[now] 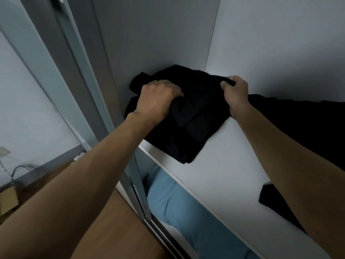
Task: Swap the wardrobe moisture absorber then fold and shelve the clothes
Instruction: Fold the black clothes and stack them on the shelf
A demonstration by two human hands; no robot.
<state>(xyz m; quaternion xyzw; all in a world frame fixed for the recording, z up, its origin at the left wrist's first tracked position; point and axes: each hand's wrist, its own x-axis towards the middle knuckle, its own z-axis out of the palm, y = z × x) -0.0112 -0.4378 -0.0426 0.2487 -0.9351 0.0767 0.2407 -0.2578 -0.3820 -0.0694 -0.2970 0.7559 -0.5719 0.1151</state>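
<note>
A folded black garment (194, 116) lies in the back left corner of a white wardrobe shelf (229, 165). My left hand (158, 98) is clenched on the garment's left part, pressing it against the shelf. My right hand (234, 90) pinches the garment's far right edge near the back wall. More black clothing (302, 118) lies on the shelf to the right, partly behind my right forearm. No moisture absorber is in sight.
Another piece of black fabric (276, 200) hangs over the shelf's front edge at the right. Blue bedding (186, 208) fills the compartment below. A sliding door frame (82, 71) stands at the left, with wooden floor (119, 221), a cardboard box (8, 199) and cables (20, 169) beyond.
</note>
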